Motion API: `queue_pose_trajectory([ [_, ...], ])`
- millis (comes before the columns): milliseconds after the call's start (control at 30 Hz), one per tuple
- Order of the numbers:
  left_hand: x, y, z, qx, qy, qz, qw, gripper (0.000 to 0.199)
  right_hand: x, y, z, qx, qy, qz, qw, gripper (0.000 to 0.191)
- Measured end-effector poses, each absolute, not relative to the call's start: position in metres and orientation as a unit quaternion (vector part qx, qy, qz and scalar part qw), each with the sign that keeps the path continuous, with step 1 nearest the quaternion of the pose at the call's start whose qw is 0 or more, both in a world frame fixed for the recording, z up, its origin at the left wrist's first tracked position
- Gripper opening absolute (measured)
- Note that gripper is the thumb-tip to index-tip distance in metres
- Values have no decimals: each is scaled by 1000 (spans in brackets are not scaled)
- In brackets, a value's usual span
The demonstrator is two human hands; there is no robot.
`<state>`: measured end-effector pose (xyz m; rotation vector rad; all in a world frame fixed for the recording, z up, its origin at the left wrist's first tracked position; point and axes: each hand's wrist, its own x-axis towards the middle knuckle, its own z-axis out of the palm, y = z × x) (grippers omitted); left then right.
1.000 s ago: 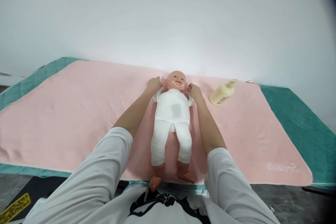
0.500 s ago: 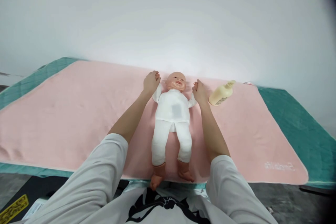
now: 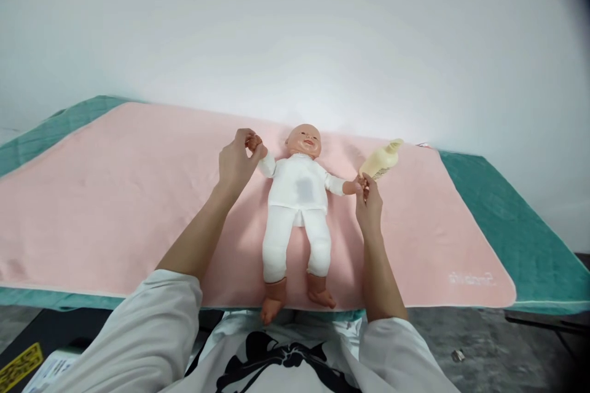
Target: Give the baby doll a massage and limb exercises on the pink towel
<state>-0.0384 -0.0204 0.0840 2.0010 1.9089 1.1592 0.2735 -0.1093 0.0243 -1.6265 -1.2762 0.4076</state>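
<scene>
Head-worn view, facing forward, angled down, near the doll (image 3: pixel 298 184)

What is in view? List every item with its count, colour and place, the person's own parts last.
Wall: 1, white, at the back
Mat: 1, green, against the wall
Blanket: 1, pink, over the mat
Doll: 1, dressed in white, on its back on the blanket
Bottle: 1, pale yellow, on the blanket, right of the doll
Floor: 1, grey, below
Small object: 1, greyish, on the floor, too small to identify
Label: 1, yellow and black, lower left
Left hand: 1, bare, holding the doll by one hand
Right hand: 1, bare, holding the doll by the other
Shirt: 1, white with black design, bottom
</scene>
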Motion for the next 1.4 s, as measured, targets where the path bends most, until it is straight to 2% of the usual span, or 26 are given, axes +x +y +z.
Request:
queue_pose_trajectory([
  [167,-41,-58,80,676,676,292,41,42,264,-150,5,-696,-489,170,498,54],
  [300,-45,-86,63,671,697,252,32,45,258,-170,-13,-712,-487,204,462,57],
  [567,-51,-124,46,643,724,220,118,55,254,-185,-20,-736,-500,220,400,57],
  [867,-65,-130,16,651,723,151,173,63,257,-187,-28,-746,-526,210,351,60],
  [1167,-66,-138,7,641,712,203,200,53,258,-186,-32,-742,-523,214,359,60],
  [1400,-75,-135,-1,553,726,331,241,47,259,-185,-34,-711,-488,227,453,60],
])
